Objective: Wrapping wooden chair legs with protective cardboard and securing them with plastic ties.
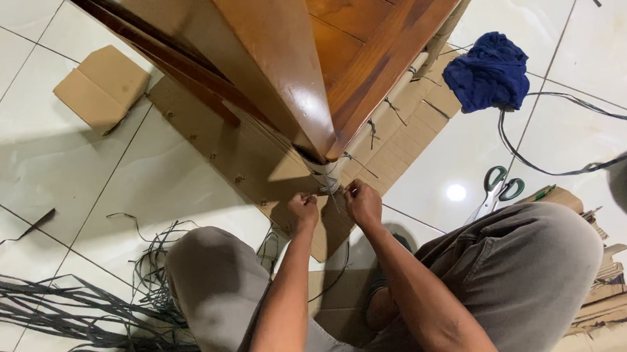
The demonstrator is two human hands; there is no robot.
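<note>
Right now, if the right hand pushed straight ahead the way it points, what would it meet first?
Most likely the white wrap at the wooden corner, just beyond the right hand; depth is hard to judge.

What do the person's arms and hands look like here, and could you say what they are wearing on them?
Both forearms are bare, with no sleeves in view. The left hand and right hand are ungloved, and no watch, bracelet or ring shows. Grey-brown trousers cover both knees beside the arms.
</note>
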